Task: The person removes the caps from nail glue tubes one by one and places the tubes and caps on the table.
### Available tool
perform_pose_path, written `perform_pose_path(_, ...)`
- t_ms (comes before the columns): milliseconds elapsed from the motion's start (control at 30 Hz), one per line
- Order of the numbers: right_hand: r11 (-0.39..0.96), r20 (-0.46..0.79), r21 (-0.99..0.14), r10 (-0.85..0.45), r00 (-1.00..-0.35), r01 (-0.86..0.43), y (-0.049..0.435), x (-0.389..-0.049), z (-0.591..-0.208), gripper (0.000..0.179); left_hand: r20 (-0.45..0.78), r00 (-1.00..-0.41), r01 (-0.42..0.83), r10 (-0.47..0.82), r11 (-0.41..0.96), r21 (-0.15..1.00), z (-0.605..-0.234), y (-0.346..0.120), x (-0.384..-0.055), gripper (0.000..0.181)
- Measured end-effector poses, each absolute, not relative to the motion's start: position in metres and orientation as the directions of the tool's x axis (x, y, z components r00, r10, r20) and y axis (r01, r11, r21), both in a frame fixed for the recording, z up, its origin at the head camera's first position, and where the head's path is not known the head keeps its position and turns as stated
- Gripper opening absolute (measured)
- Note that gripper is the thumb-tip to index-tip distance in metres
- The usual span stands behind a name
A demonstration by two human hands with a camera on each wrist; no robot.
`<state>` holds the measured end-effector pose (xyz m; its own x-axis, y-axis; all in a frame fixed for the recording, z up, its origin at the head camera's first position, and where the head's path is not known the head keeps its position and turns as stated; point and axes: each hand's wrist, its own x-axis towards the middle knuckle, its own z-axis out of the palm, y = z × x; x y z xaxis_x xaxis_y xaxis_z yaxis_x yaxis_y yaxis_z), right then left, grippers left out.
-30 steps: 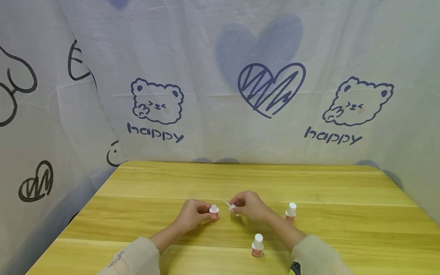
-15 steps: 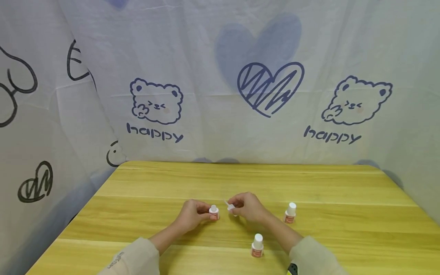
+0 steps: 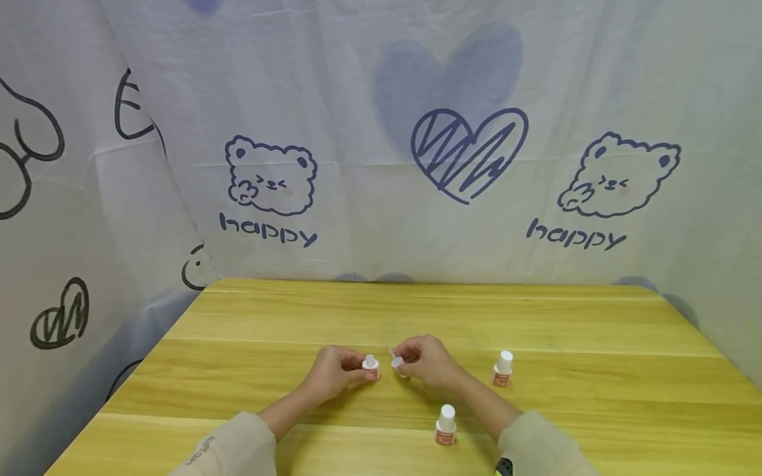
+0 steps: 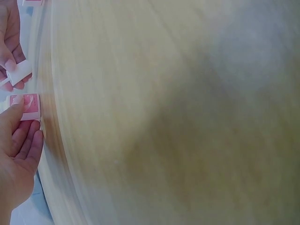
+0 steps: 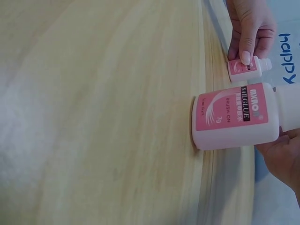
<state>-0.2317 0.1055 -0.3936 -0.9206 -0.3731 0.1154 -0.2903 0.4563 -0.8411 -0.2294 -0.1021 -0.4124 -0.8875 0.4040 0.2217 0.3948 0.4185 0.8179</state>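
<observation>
My left hand (image 3: 330, 373) grips a small white nail glue bottle (image 3: 371, 368) between thumb and fingers, upright on the table. Its pink label (image 5: 243, 68) and uncapped neck show in the right wrist view. Just to the right, my right hand (image 3: 431, 360) pinches the white brush cap (image 3: 397, 363), its thin brush (image 3: 391, 352) pointing up and away to the left. A small gap separates cap and bottle. In the left wrist view the cap (image 4: 19, 71) appears beside the bottle (image 4: 32, 104). The right hand is mostly hidden behind another bottle in the right wrist view.
Two capped nail glue bottles stand upright: one near the front (image 3: 445, 426), left of the right forearm, and one farther right (image 3: 503, 369), beyond that forearm. The wooden table (image 3: 268, 311) ends at a printed curtain (image 3: 363, 218). A dark cord (image 3: 119, 378) shows beyond its left edge.
My right hand has shifted slightly left and tilted the brush cap, bringing it a little closer to the bottle. The left hand and its bottle stay almost still.
</observation>
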Motion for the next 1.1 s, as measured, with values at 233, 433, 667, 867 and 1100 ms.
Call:
perform_pose_path(233,0.405,0.131,-0.862,-0.4,-0.907,-0.303,0.106,-0.233,-0.4,0.02,0.218,-0.887,0.385,0.407,0.393,0.835,-0.412,-0.102,-0.229,0.018)
perform_pose_path(433,0.367,0.152,-0.873,-0.421,-0.894,-0.321,0.108,-0.233,-0.406,0.02,0.221,-0.884,0.39,0.413,0.389,0.835,-0.413,-0.102,-0.228,0.018)
perform_pose_path(667,0.323,0.163,-0.893,-0.418,-0.894,-0.313,0.11,-0.233,-0.408,0.024,0.229,-0.88,0.401,0.415,0.393,0.828,-0.414,-0.103,-0.23,0.019)
perform_pose_path(867,0.318,0.17,-0.892,-0.423,-0.89,-0.321,0.111,-0.233,-0.408,0.024,0.231,-0.879,0.409,0.416,0.411,0.815,-0.415,-0.103,-0.231,0.02)
perform_pose_path(1100,0.299,0.178,-0.896,-0.435,-0.883,-0.328,0.112,-0.232,-0.41,0.024,0.228,-0.884,0.406,0.408,0.428,0.808,-0.416,-0.103,-0.231,0.021)
